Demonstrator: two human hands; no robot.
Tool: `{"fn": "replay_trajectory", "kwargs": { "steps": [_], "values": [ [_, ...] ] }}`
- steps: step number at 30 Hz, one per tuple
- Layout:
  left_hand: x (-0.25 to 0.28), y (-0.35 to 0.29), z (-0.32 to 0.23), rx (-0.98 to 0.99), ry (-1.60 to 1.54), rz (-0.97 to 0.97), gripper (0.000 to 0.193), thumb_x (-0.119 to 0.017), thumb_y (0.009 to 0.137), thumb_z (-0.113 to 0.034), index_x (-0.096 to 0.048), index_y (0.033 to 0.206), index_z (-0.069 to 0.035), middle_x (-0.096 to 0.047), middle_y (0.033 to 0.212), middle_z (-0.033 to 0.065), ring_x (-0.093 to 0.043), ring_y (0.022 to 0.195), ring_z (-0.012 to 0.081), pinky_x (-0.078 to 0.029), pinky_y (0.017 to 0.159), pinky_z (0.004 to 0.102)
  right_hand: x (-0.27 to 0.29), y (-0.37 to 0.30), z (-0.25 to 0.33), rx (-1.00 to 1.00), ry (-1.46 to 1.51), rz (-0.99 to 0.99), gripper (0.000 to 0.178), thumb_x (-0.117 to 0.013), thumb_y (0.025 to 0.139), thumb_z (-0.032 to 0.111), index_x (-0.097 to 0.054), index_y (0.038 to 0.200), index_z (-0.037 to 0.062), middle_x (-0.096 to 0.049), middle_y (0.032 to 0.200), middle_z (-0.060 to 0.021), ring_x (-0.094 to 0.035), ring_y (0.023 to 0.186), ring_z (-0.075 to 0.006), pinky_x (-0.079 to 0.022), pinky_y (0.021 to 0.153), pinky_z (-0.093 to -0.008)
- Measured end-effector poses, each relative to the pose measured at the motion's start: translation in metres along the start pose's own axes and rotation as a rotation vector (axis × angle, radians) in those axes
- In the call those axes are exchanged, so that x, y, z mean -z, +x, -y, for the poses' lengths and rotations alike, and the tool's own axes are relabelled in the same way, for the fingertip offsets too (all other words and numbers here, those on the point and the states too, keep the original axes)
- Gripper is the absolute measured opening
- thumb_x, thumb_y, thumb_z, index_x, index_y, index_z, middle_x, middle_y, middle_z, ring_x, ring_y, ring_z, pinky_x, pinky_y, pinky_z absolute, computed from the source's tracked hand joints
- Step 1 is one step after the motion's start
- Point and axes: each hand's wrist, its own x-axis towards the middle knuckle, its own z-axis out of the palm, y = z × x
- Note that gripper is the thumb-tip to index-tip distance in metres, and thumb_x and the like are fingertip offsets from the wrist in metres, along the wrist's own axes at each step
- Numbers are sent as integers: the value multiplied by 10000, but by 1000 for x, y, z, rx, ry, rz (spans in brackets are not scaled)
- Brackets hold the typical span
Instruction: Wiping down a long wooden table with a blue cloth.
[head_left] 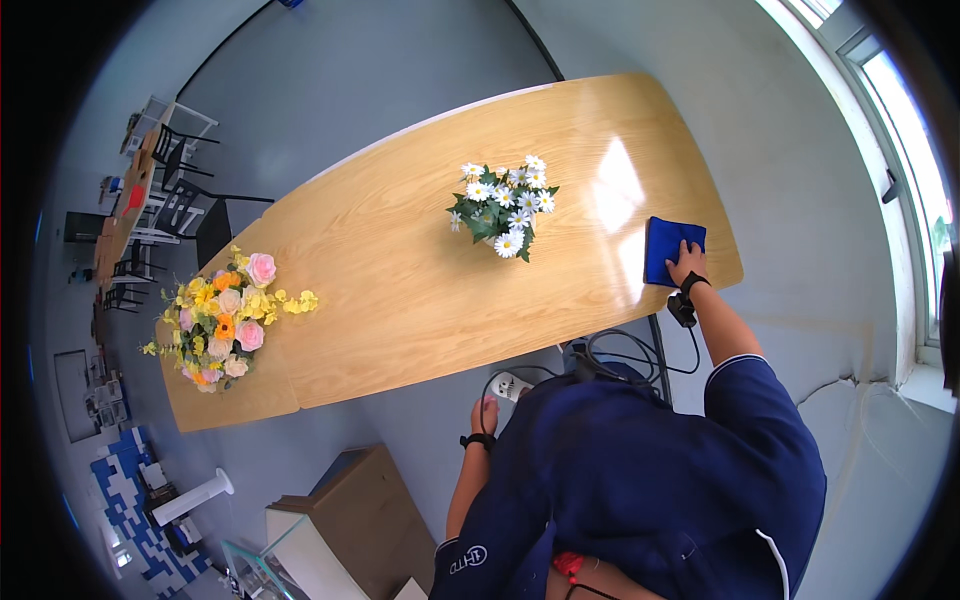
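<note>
My right hand (686, 262) rests on a folded blue cloth (661, 246) near the right end of the long wooden table (380, 290). Its fingers lie spread over the top of the cloth, with the thumb towards the left. Beside my body, below the table's near edge, my left hand (484, 414) hangs loosely. It is small in view, with its fingers partly foreshortened, and nothing shows in it. A black band with a cable is on each wrist.
White daisies with green leaves (505, 210) stand mid-table. A pink, orange and yellow flower arrangement (222, 322) is at the left end. Black cables (625, 360) loop beneath the near edge. A brown cabinet (360, 520) stands lower left, black chairs (205, 220) beyond, a window (905, 150) right.
</note>
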Motion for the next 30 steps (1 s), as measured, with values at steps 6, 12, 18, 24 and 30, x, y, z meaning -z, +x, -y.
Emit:
{"fn": "replay_trajectory", "kwargs": {
  "steps": [6,12,18,24,30],
  "values": [
    [7,-20,-10,21,-152,-89,298,-498,806,-256,-539,928,12,-579,764,82,-563,651,165,-437,580,270,12,-5,7,41,-92,89,705,-587,710,410,-217,1296,279,-225,1301,-153,-272,1160,-359,-336,908,-446],
    [29,-39,-3,274,-427,-204,243,-520,800,-234,-511,982,-73,-562,817,24,-538,575,125,-354,420,205,18,-13,21,3,-84,141,862,-623,652,476,-81,1310,348,-177,1317,-232,-302,1129,-423,-298,938,-434],
    [47,-41,31,278,-410,-232,256,-527,794,-258,-522,982,-84,-568,829,15,-552,620,131,-384,466,234,14,-16,21,60,-120,156,844,-630,643,477,-102,1295,391,-163,1324,-239,-298,1135,-426,-300,940,-419],
    [62,-43,48,238,-439,-263,242,-513,804,-267,-539,956,-81,-566,817,7,-555,630,133,-389,468,237,10,-37,39,119,-139,158,847,-637,635,467,-120,1299,376,-169,1320,-245,-302,1127,-430,-304,934,-420],
    [77,-46,58,214,-402,-260,225,-485,822,-254,-550,927,-66,-562,781,3,-553,613,127,-371,428,214,1,-62,67,166,-177,148,842,-643,628,468,-148,1300,357,-205,1299,-256,-309,1118,-428,-316,924,-421]
  ]
}}
